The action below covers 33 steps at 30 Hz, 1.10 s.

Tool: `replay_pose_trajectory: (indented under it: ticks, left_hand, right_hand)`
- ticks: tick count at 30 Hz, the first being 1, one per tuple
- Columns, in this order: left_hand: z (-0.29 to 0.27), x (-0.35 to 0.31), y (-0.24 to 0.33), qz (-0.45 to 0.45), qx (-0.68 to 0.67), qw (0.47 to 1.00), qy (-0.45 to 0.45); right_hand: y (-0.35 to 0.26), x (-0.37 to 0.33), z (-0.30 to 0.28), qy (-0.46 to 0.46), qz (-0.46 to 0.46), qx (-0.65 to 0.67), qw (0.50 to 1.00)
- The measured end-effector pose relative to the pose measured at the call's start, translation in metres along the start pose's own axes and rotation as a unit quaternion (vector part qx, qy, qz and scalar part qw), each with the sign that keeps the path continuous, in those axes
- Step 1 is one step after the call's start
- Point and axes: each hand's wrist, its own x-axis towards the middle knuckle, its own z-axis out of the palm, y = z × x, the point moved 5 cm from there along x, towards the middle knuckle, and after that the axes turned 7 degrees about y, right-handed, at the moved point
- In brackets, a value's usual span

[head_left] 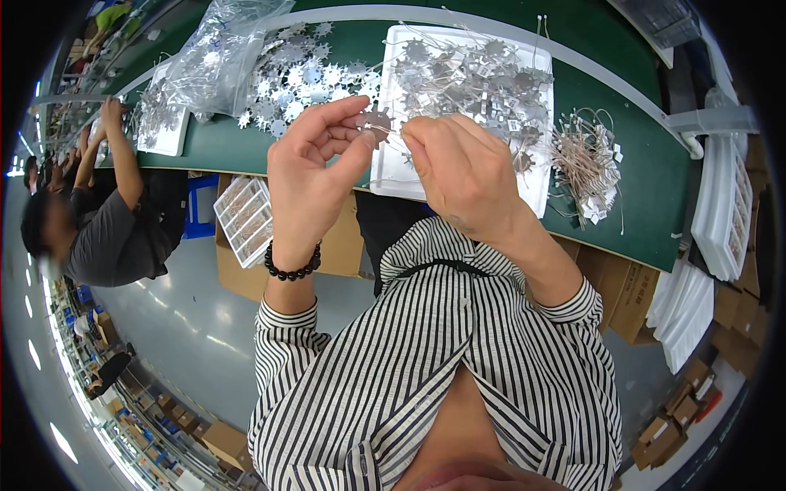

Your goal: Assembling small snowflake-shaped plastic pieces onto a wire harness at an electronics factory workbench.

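Note:
Between the thumb and fingers of my left hand [315, 159] is a small toothed metal disc [376, 125], grey and shaped like a gear. Pale thin wire [395, 134] runs from the disc toward my right hand [460, 159], whose fingers are pinched closed on it. Both hands are raised over the near edge of the green table. Beneath and beyond them lies a white tray [379, 176], heaped with similar toothed discs [491, 78] carrying wires and small white tags. The tip of the right-hand pinch is hidden by my fingers.
Loose shiny toothed discs [307, 78] spread left of the tray, beside a clear plastic bag [214, 65]. A bundle of tagged wires [585, 159] lies at the right. Stacked white trays [725, 204] stand beyond the table's right end. A person [106, 221] works at the left.

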Motion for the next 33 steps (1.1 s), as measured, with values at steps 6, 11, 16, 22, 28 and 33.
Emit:
replay_pose_trajectory:
  ticks: [6,11,16,22,28,33]
  left_hand:
    - [-0.007,0.008,-0.001,0.050,0.047,0.997,-0.040]
    - [-0.012,0.000,-0.002,-0.090,-0.032,0.990,-0.106]
    - [0.000,0.001,-0.007,-0.094,-0.159,0.977,-0.110]
    - [0.005,-0.009,0.002,-0.102,-0.191,0.970,-0.110]
    - [0.012,-0.006,-0.006,-0.101,-0.226,0.960,-0.131]
    - [0.011,-0.004,0.000,-0.151,-0.158,0.974,-0.065]
  right_hand:
    - [-0.003,0.017,-0.002,-0.099,-0.082,-0.048,0.991]
    - [-0.016,0.032,-0.005,-0.090,-0.118,0.018,0.989]
    - [-0.005,0.014,-0.006,-0.148,0.173,0.093,0.969]
    - [-0.009,0.013,-0.007,-0.152,0.237,0.118,0.952]
    - [0.005,0.002,-0.010,-0.137,0.282,0.162,0.936]
    - [0.019,-0.023,-0.023,-0.085,0.263,0.158,0.948]
